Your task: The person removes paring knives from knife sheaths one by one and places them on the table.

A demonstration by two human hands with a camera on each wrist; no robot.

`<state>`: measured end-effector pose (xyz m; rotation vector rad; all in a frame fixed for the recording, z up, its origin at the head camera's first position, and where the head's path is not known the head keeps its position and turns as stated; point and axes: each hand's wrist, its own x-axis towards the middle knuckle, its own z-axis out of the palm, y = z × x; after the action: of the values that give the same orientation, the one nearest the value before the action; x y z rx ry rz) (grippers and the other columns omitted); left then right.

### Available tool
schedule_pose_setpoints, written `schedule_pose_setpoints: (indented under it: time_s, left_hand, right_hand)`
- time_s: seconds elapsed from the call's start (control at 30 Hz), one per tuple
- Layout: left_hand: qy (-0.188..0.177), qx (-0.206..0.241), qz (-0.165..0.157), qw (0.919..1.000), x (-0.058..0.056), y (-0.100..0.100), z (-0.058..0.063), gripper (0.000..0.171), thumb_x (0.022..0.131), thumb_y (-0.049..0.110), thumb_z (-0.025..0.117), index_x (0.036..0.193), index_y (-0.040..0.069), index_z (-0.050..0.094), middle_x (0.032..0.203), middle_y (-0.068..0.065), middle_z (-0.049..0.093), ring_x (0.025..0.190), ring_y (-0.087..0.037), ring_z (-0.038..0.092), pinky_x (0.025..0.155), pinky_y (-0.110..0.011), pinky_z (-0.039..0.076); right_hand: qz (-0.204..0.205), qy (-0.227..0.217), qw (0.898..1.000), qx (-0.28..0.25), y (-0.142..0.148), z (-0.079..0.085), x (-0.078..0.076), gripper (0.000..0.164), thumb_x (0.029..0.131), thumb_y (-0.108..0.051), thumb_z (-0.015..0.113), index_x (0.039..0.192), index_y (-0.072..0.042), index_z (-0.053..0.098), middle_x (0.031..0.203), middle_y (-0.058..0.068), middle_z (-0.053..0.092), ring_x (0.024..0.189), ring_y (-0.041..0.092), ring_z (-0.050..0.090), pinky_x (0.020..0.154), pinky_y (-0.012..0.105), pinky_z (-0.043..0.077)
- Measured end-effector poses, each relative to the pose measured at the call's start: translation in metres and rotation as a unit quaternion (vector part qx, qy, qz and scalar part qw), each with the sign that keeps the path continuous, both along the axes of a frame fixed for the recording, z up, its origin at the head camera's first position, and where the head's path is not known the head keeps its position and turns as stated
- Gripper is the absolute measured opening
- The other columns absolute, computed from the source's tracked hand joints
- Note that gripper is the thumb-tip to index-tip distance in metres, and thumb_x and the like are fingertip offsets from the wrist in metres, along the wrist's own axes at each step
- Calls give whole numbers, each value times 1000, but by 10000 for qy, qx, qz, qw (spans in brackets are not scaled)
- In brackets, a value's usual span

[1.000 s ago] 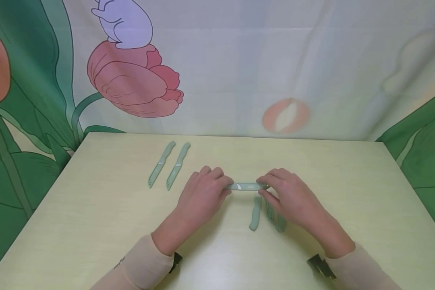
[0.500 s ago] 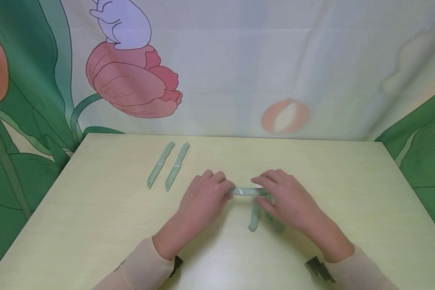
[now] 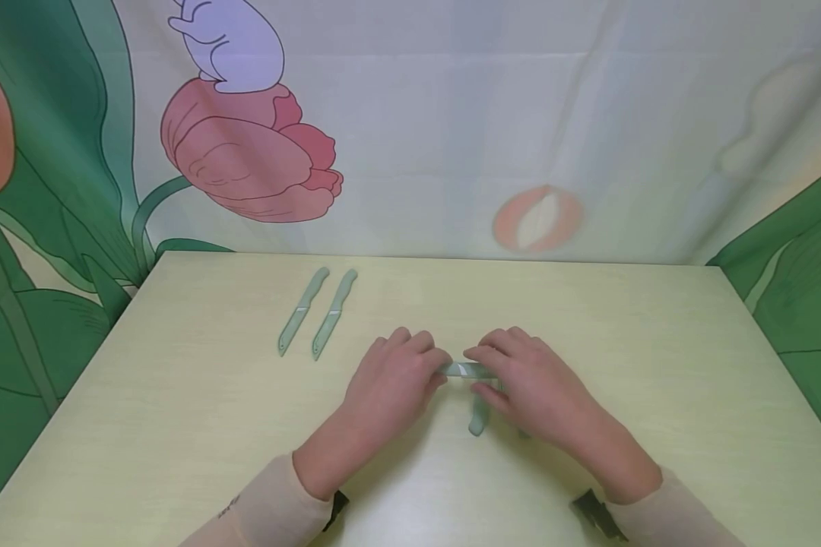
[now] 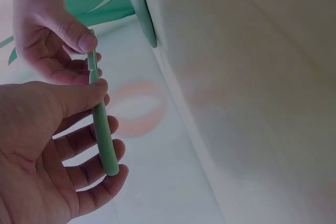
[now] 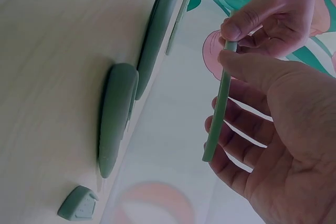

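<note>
Knife now deeper in right hand

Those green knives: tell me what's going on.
A person's left hand pinches a green knife by its handle, and the right hand pinches its other end, above the table. Two more knives lie side by side to the left. Other green pieces lie partly hidden by the right hand.
</note>
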<state>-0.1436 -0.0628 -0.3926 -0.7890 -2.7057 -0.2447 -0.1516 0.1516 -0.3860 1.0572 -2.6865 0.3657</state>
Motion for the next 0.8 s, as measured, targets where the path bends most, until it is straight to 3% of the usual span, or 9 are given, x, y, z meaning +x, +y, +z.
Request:
schedule_pose_setpoints:
  time_s: [0.8]
  left_hand:
    - [-55, -23, -40, 10000, 2, 4, 3, 17, 81, 27, 77, 97, 24, 73, 78, 9, 52, 65, -13, 39, 53, -23, 33]
  right_hand:
    - [165, 162, 9997, -8, 1, -1, -2, 23, 81, -21, 78, 101, -15, 70, 93, -6, 59, 81, 14, 50, 67, 26, 43]
